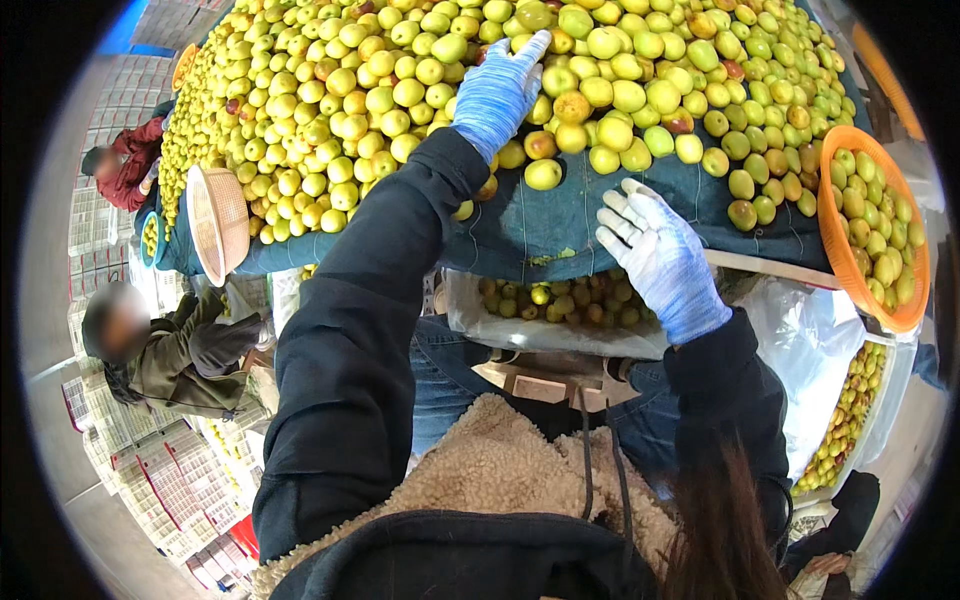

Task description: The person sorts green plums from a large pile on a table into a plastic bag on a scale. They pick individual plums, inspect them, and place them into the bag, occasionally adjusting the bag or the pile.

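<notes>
A broad heap of yellow-green jujubes [337,112], some with reddish-brown patches, covers a table draped in dark blue-green cloth [562,210]. My left hand [495,97], in a blue-and-white knit glove, lies palm down on the heap with its index finger stretched forward. Its palm side is hidden, so whether it grips a fruit is unclear. My right hand [660,255], gloved alike, hovers before the table's near edge, palm up and fingers spread, with nothing in it. Just ahead of it, a few jujubes lie along the bare strip of cloth.
An orange basket [825,225] of jujubes stands at the right edge, and a pinkish basket [217,225] tilts at the left. Below the edge sits a plastic-lined crate [487,326] of fruit. Two people [131,161] [180,360] sit at left; another's hand [829,564] shows lower right.
</notes>
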